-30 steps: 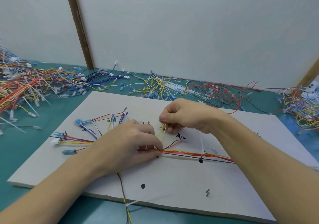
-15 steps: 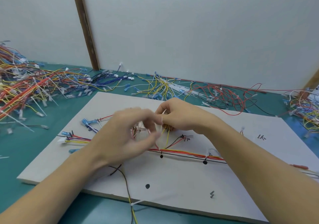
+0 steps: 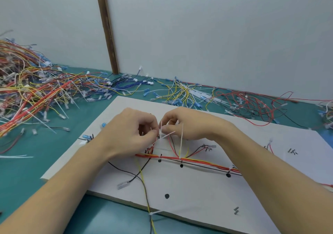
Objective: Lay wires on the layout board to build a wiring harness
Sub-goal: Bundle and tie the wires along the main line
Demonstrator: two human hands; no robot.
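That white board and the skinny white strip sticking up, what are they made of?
The layout board looks like matte painted wood or fibreboard: dull white top, thick pale edge. The white strip looks like a plastic cable tie: thin, stiff, standing straight up from the wire bundle.

A teal tabletop meets a pale wall with a brown wooden strip.

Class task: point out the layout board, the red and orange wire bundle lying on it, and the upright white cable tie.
layout board [image 3: 207, 194]: head view, bare white surface.
wire bundle [image 3: 201, 160]: head view, mid-run.
cable tie [image 3: 181, 140]: head view, its strap.
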